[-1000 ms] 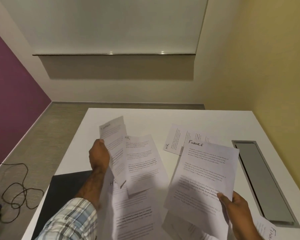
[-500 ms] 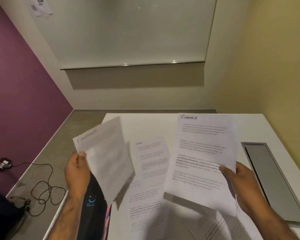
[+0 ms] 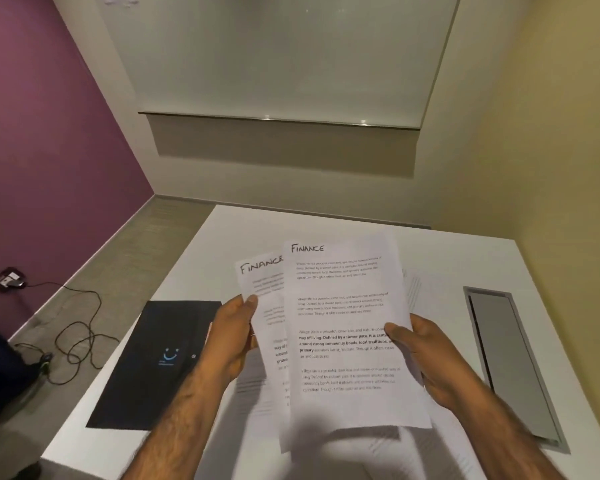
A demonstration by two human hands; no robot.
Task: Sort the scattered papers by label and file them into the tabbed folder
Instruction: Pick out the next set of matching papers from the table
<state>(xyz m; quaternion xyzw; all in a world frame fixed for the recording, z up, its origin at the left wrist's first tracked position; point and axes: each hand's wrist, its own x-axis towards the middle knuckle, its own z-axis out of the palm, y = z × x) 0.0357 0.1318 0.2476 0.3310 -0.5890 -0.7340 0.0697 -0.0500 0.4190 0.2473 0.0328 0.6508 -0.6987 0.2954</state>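
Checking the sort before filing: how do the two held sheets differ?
The front sheet shows its full face and is pinched by the right hand; the back sheet is mostly covered and pinched by the left hand. The back sheet sits lower and tilts left. Both are handwritten FINANCE.

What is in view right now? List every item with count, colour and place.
Finance sheets: two, white, overlapping, held above the table.
Other papers: count unclear, white, mostly hidden under the held sheets.
Folder: one, black with blue smiley logo, on the table's left part.
Table: one, white.
Cable hatch: one, grey, table's right side.
Cable: one, black, on the floor at left.
Left hand: grips the rear sheet.
Right hand: grips the front sheet.
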